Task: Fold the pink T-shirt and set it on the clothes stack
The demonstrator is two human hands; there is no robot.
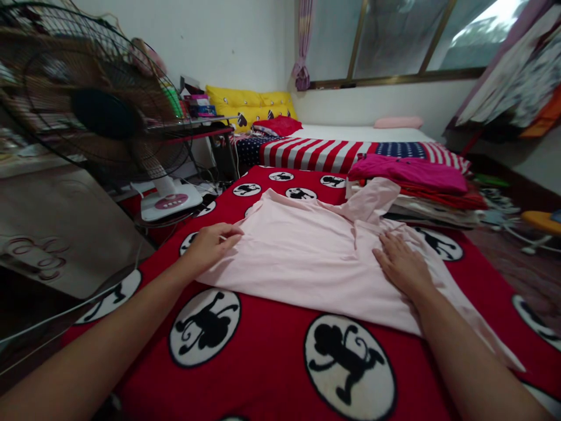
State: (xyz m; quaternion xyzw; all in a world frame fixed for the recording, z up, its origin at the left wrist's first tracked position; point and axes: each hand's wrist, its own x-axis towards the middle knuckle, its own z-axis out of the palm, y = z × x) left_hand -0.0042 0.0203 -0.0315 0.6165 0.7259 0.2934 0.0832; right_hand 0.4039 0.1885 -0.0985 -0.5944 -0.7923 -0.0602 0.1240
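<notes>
Bare hands are spreading a pale pink fabric shirt across a red monkey-print blanket.

The left hand's grip is closing together on the shirt's edge; the right hand's is lying open and flat on the shirt, near a stack of folded clothes.

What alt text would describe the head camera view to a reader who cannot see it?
A left hand pinches the edge of a pale pink shirt while the right hand presses flat on it, on a red blanket printed with black monkeys in white circles. Folded clothes are stacked beyond, with a standing fan at left.
</notes>
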